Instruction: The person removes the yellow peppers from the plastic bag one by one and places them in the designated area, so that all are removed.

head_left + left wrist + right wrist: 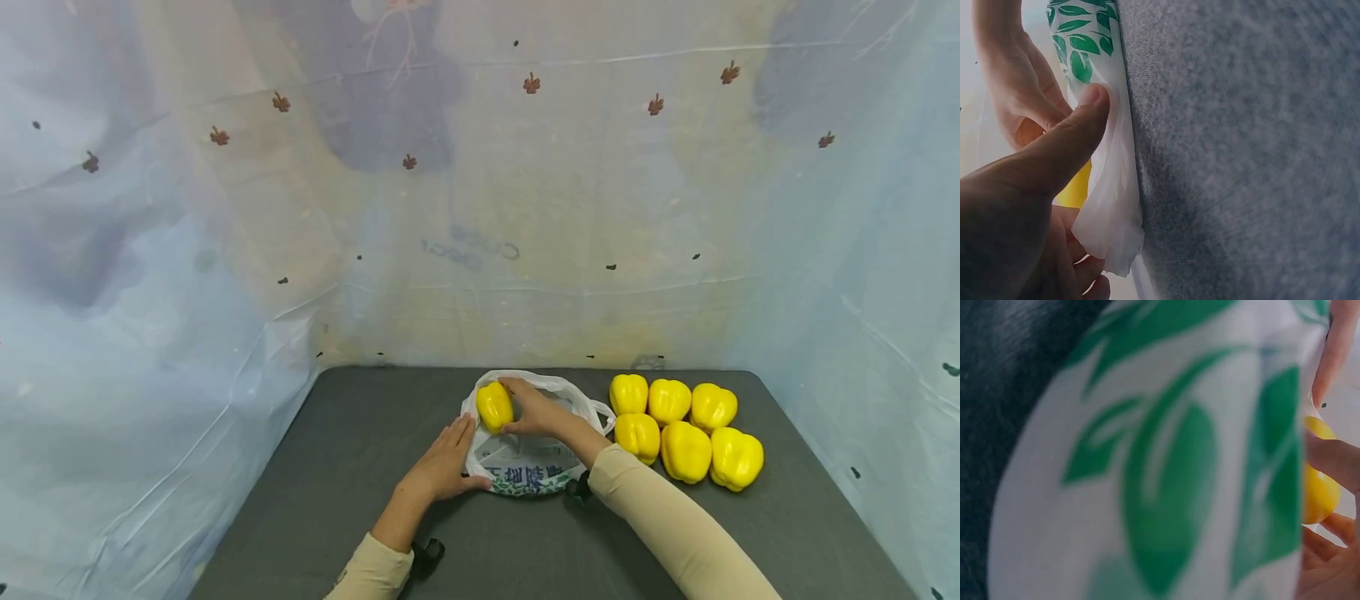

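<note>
In the head view a white plastic bag (525, 452) with green leaf print lies on the dark table, its mouth spread. My right hand (534, 410) reaches over the bag and grips a yellow bell pepper (494, 407) by its right side, within the bag's mouth near the left rim. The right wrist view shows my thumb across the pepper (1322, 495) and fingers beyond it; the bag's print covers most of that view. Against the bag's left side rests my left hand (442, 462), fingers extended and thumb spread along the front edge.
Several yellow bell peppers (686, 451) stand in two rows on the dark table (360, 442), right of the bag. One bag handle (603, 415) loops out toward them. A pale patterned sheet (480, 208) hangs behind and at both sides.
</note>
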`<action>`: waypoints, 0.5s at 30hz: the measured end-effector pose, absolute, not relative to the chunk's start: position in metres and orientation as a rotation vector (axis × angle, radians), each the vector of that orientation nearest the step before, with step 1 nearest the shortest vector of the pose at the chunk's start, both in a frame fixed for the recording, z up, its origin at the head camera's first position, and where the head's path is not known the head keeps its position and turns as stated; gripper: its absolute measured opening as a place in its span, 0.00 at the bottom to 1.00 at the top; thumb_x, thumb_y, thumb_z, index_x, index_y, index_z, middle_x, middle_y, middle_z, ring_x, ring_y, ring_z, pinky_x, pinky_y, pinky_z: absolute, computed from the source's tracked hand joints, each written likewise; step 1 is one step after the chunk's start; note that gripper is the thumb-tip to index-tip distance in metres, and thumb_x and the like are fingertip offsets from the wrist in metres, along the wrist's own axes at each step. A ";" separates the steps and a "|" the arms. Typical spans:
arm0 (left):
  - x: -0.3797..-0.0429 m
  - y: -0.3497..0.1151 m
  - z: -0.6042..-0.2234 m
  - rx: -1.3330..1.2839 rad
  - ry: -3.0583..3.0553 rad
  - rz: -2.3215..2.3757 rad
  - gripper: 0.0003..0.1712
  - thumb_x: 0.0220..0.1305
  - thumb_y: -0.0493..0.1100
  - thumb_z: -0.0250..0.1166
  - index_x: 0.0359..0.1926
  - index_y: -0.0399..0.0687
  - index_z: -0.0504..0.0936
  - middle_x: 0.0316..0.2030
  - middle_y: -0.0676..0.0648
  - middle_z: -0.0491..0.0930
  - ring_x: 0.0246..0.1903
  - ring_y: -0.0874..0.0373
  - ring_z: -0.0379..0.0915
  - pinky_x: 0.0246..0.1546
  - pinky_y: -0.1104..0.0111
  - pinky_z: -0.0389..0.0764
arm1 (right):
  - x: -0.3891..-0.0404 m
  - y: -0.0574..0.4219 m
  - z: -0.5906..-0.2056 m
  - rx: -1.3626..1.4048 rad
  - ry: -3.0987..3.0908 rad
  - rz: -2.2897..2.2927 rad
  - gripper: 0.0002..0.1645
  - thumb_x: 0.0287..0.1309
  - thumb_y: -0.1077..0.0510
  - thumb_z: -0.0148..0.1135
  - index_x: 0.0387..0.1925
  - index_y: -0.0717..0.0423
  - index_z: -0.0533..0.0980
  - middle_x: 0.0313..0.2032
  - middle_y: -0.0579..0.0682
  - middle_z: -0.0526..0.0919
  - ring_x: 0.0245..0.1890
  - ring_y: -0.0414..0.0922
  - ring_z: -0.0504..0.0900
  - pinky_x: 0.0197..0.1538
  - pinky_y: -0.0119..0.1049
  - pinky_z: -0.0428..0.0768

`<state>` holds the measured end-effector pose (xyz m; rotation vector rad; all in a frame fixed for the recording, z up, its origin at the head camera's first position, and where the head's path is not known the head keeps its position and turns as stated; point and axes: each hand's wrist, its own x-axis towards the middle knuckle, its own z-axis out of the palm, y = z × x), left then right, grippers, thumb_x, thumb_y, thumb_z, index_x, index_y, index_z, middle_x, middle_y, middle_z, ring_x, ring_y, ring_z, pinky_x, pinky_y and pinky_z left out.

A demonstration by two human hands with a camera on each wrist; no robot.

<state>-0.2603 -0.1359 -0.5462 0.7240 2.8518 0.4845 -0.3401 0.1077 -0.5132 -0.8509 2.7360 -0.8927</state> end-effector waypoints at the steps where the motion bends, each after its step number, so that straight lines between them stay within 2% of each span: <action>1: -0.260 -0.136 -0.546 0.721 2.852 0.485 0.66 0.66 0.63 0.75 0.86 0.34 0.48 0.85 0.35 0.44 0.84 0.40 0.43 0.83 0.46 0.50 | -0.340 0.107 -0.514 -0.849 2.740 -0.900 0.58 0.59 0.58 0.82 0.80 0.69 0.57 0.77 0.68 0.64 0.76 0.63 0.68 0.79 0.59 0.67; 9: -0.260 -0.134 -0.546 0.698 2.855 0.485 0.66 0.66 0.64 0.75 0.86 0.35 0.48 0.86 0.36 0.45 0.85 0.41 0.42 0.84 0.47 0.50 | -0.336 0.108 -0.512 -0.836 2.746 -0.908 0.57 0.60 0.58 0.82 0.80 0.68 0.58 0.76 0.66 0.66 0.73 0.61 0.71 0.77 0.56 0.70; 15: -0.261 -0.134 -0.548 0.707 2.859 0.482 0.65 0.66 0.63 0.75 0.86 0.35 0.48 0.86 0.36 0.45 0.85 0.41 0.42 0.84 0.47 0.50 | -0.331 0.111 -0.508 -0.862 2.725 -0.959 0.55 0.59 0.58 0.82 0.78 0.70 0.61 0.73 0.67 0.70 0.69 0.62 0.75 0.73 0.58 0.74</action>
